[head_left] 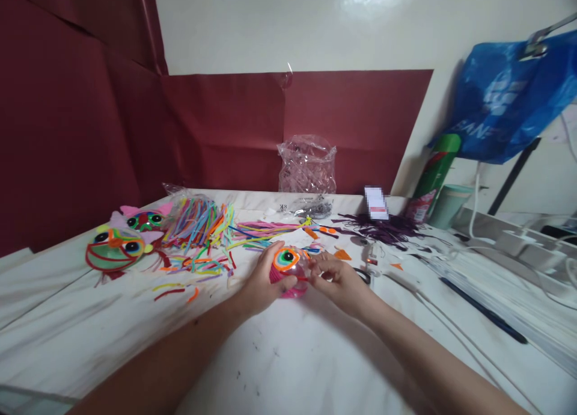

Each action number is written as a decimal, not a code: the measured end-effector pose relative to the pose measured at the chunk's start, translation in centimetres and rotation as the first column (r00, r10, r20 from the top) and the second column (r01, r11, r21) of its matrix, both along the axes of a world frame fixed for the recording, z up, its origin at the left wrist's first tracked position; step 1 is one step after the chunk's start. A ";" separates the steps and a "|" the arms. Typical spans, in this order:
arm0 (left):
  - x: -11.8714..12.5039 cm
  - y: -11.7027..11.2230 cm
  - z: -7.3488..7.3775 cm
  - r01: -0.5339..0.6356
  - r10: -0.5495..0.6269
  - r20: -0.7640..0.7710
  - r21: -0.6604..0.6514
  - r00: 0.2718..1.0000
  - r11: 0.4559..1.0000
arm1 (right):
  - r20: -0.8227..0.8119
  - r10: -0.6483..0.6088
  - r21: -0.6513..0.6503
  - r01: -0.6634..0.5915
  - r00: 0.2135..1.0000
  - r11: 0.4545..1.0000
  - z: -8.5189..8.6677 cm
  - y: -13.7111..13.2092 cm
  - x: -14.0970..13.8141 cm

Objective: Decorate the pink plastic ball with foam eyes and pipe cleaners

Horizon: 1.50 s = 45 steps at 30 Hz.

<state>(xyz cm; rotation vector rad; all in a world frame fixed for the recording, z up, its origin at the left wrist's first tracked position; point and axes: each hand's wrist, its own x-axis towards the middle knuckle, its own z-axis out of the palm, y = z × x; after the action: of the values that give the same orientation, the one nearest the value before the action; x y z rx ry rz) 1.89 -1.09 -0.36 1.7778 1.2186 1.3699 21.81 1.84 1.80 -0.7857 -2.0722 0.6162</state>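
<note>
My left hand [261, 282] is wrapped round the left side of a pink ball-shaped craft [288, 273] that has a colourful ringed eye on it. My right hand [338, 279] is at the ball's right side, with fingers pinched on a thin red strip against it. Both hands rest on the white table [288, 355]. Loose coloured strips [207, 228] lie in a heap just behind the hands.
Two finished craft faces with big eyes [119, 246] sit at the left. A crumpled clear plastic bag [307, 162] stands at the back. Dark purple strips [383, 227], a green can [433, 174], a cup [453, 204], a blue bag [509, 96] and cables lie to the right.
</note>
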 end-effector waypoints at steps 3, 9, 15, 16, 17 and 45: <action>-0.4 0.2 0.2 0.057 -0.057 0.003 -0.005 0.998 0.998 | 0.029 0.002 0.014 -0.002 1.000 1.000 0.2 0.0 0.2; -0.6 0.9 -0.3 0.031 -0.028 -0.044 0.076 0.999 0.997 | 0.090 -0.017 0.174 0.001 0.996 0.985 0.3 -0.3 0.5; -0.7 1.0 -0.3 0.005 -0.001 -0.044 0.083 0.999 0.997 | 0.324 -0.110 0.616 -0.121 0.940 0.778 0.5 -0.8 0.8; -0.7 1.0 -0.3 -0.001 0.004 -0.048 0.079 0.999 0.997 | 0.332 -0.108 0.620 -0.131 0.937 0.774 0.6 -0.9 0.7; -0.7 1.0 -0.4 -0.004 0.008 -0.054 0.074 0.999 0.997 | 0.339 -0.105 0.613 -0.134 0.935 0.779 0.5 -1.0 0.7; 0.2 -2.5 3.8 0.188 0.432 -0.523 0.769 0.735 0.611 | 0.076 -0.007 0.562 -0.037 0.997 0.826 0.6 -3.4 -0.4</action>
<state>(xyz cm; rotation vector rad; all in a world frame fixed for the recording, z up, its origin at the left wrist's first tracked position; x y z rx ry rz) 2.04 -3.56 3.41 3.1086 1.1527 1.5281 21.45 -1.56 2.44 -0.4457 -2.1640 -0.0430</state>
